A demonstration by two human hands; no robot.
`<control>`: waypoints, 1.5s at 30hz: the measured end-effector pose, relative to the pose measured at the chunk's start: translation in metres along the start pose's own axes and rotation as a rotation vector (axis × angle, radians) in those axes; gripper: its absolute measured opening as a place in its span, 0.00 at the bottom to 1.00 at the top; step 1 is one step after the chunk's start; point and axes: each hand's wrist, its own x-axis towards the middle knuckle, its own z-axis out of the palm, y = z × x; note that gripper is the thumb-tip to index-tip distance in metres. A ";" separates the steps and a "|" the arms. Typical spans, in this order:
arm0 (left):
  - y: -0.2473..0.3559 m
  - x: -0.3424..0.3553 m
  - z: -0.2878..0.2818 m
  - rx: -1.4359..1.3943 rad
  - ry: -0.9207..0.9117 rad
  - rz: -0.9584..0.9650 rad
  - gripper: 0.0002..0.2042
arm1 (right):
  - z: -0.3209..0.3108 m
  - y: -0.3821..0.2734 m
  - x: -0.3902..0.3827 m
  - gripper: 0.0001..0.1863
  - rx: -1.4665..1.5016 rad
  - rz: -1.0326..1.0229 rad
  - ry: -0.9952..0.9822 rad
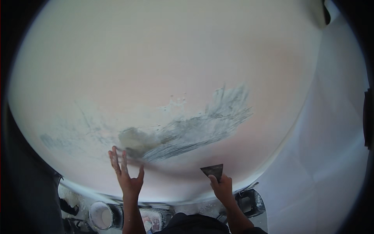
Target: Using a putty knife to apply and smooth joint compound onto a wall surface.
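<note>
A large, smooth, pale pinkish panel (175, 58) with a curved near edge fills most of the view. Across its lower middle runs a smeared grey patch (194, 128) with streaks, and a browner area lies at its left part. My left hand (126, 171) is open, fingers spread upward, its fingertips at or just over the surface beside the brownish area; contact is hard to tell. In my right hand (222, 187) is a putty knife (213, 170) with a dark, wide triangular blade pointing away from me, over the panel's near part. My fingers wrap its handle, which they mostly hide.
Below the near edge stand a round whitish bucket (102, 215) and a dark, dust-speckled stool-like object (251, 202). White sheeting (331, 128) hangs along the right side. A dark surface (27, 175) borders the panel at the left.
</note>
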 end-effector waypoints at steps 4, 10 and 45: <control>0.014 0.001 0.018 -0.088 0.123 0.067 0.40 | -0.013 0.039 -0.036 0.15 -0.129 0.216 -0.038; 0.078 -0.009 0.139 0.254 0.099 0.417 0.34 | -0.016 0.047 -0.079 0.15 -0.229 0.202 0.061; -0.039 0.048 -0.031 0.126 -0.172 0.429 0.33 | -0.021 -0.133 -0.020 0.18 -0.231 -0.431 0.325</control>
